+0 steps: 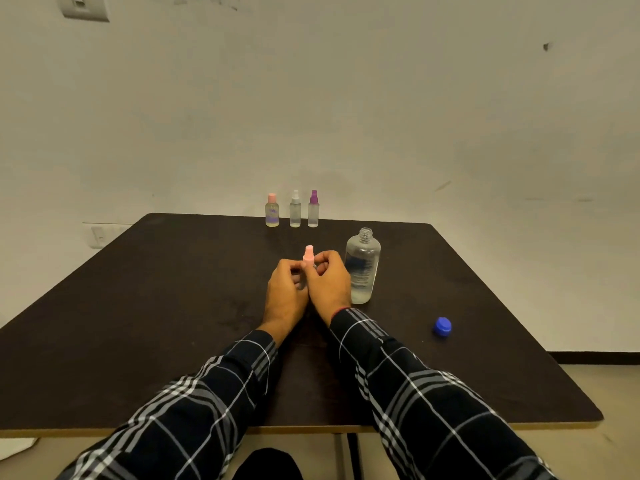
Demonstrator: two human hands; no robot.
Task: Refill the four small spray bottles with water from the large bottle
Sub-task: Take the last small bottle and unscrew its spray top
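Both hands meet at the middle of the dark table (145, 306) around a small spray bottle with a pink spray top (308, 255). My left hand (285, 294) grips the bottle's body, which is hidden behind the fingers. My right hand (329, 287) pinches the pink top near its base. The large clear bottle (362, 266) stands uncapped just right of my right hand, with a little water at its bottom. Its blue cap (442, 326) lies on the table to the right. Three small bottles stand in a row at the far edge: pink-capped (272, 210), white-topped (295, 209), purple-topped (313, 208).
A pale wall rises right behind the table's far edge. The table's front edge runs under my checked sleeves. Floor shows past the right edge.
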